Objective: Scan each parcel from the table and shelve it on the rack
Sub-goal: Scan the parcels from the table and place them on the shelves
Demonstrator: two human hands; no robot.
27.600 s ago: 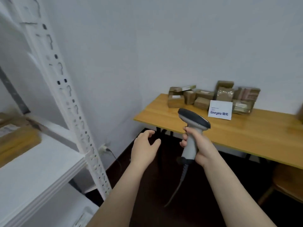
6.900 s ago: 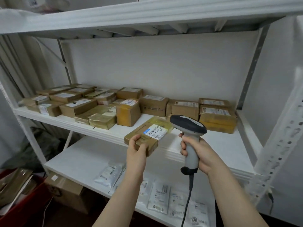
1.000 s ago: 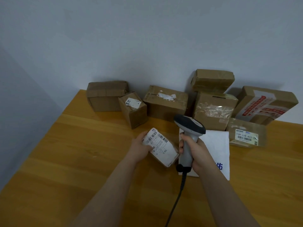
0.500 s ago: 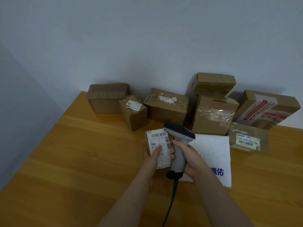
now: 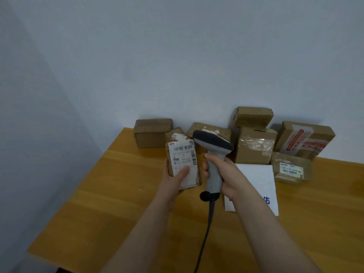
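Parcel [image 5: 183, 164]: small brown box with a white label [image 5: 182, 154], held up just left of the scanner [image 5: 212, 144], clear of the table [image 5: 118, 194].

Change: a second ago the box sat tilted, its label skewed. Now it stands upright, label square to the camera and barcode at the top, level with the scanner head. The scanner has come in closer, and its head is now almost touching the box's top right corner.

Meaning, as I read it: the label is presented but the scan is probably not done. The head seems to point past the barcode, not at it. Shelving of this box is not yet begun.

Left hand [image 5: 173, 182]: grips the box from below and left of the scanner, thumb [image 5: 184, 171] flat across the lower label, other fingers wrapped behind and mostly hidden.

Right hand [image 5: 222, 174]: closed round the scanner grip, forefinger at the front. I cannot tell whether the trigger is pressed. The cable [image 5: 204, 237] hangs below the scanner.

Behind the scanner, more boxes [image 5: 254, 144] wait against the wall. A white card [image 5: 256, 180] lies right of it.
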